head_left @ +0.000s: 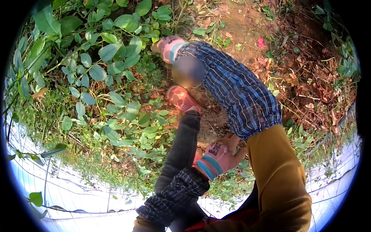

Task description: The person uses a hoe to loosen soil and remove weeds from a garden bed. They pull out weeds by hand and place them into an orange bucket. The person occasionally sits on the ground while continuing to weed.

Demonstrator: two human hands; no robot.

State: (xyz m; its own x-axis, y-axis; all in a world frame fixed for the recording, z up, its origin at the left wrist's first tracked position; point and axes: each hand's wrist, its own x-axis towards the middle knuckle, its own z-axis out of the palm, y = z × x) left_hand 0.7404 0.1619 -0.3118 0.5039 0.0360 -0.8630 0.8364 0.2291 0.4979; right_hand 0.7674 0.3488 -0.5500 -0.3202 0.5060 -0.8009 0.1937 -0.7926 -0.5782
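My right hand (pixel 170 48), in a pink glove with a pale blue cuff, reaches far out to the edge of the leafy plants (pixel 112 54). Its fingers look curled down among the stems, and whatever lies in them is hidden. A blue plaid sleeve cover (pixel 235 85) runs along that forearm. Closer to my body, my left hand (pixel 222 155) wears a similar pink glove with a teal cuff. Its fingers are apart and stretched toward the right sleeve, which partly covers their tips. Nothing shows in that hand.
My foot in a pink shoe (pixel 182 98) stands on the brown soil (pixel 235 27) between my arms. Dry leaves (pixel 320 89) litter the ground at right. White sheeting (pixel 77 193) lies along the near edge. A round blurred patch (pixel 188 71) hides a spot below the right wrist.
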